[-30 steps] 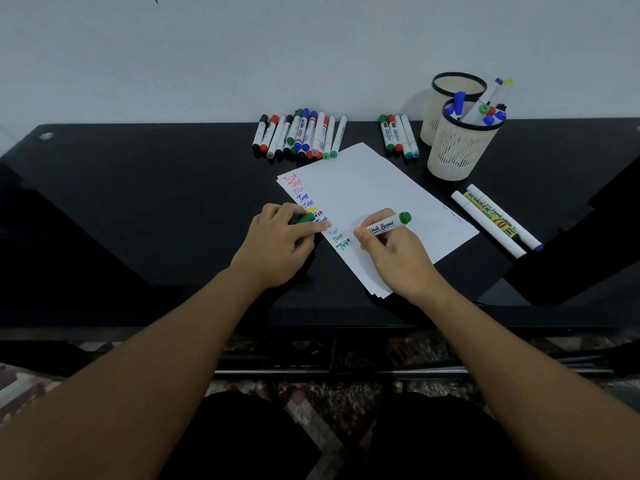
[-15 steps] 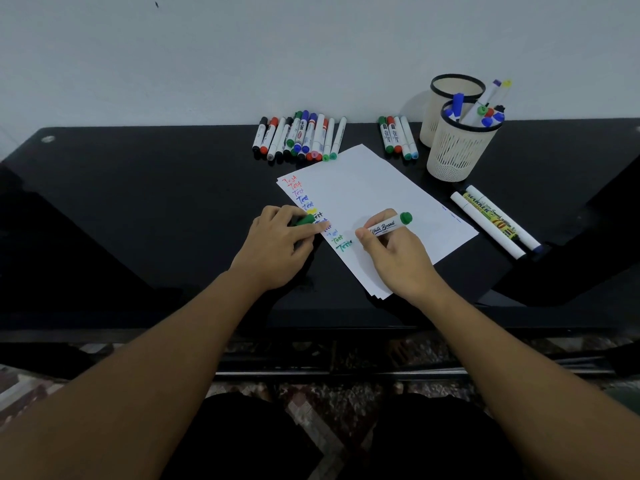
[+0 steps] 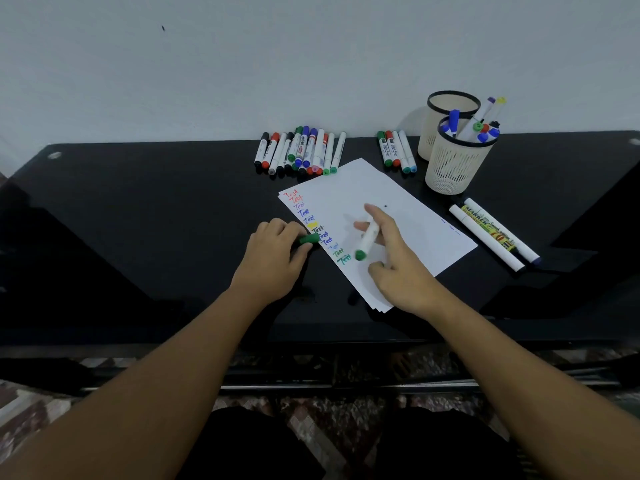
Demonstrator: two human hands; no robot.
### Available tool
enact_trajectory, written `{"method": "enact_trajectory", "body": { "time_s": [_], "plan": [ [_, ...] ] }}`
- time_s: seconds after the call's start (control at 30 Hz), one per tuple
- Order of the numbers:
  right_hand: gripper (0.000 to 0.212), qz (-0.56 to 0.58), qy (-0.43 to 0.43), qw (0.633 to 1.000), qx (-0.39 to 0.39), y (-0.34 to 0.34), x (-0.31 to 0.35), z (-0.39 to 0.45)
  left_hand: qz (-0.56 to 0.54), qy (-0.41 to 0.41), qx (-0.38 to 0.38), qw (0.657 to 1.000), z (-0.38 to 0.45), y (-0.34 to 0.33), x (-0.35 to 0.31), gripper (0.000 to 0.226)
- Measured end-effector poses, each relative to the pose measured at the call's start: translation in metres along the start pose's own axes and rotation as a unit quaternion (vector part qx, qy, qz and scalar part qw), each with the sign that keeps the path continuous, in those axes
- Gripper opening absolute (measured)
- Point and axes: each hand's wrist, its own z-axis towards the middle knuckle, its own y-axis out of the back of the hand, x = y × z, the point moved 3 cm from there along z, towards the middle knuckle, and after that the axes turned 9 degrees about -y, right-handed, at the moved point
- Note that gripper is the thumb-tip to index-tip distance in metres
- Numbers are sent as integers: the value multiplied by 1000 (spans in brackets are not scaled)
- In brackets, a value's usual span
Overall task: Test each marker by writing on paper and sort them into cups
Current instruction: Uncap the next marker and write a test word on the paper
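Head view: right hand (image 3: 394, 261), fingers loosely spread, pinches green whiteboard marker (image 3: 367, 239) over white paper (image 3: 408, 216), frame centre. Left hand (image 3: 273, 261) grips green cap (image 3: 309, 239) beside paper's left edge. Black bench (image 3: 138, 220); mesh cups (image 3: 453, 164) upper right.

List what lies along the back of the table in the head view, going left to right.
Large row of markers → small group of four markers → rear cup, partly behind the front cup that holds markers.
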Motion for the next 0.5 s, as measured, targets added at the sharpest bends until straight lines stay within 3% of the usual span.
{"method": "enact_trajectory", "body": {
  "time_s": [0.03,0.1,0.17,0.27,0.4,0.5],
  "plan": [
    [92,-2,-5,1000,29,0,2,0,-4,-6,0,1000,0,0,-1,19],
    [85,26,-12,997,69,2,4,3,-10,-15,2,1000,0,0,-2,20],
    [59,64,-26,996,64,5,4,7,-17,-18,3,1000,1,1,-3,20],
    [26,59,-23,998,-10,10,7,12,-32,-27,-1,999,0,3,-4,20],
    [36,72,-26,996,-39,14,11,15,-66,-37,-9,997,-1,7,-10,21],
    [51,-55,-32,998,-22,16,14,19,-102,-22,-38,994,0,12,-9,21]
  ]
}}
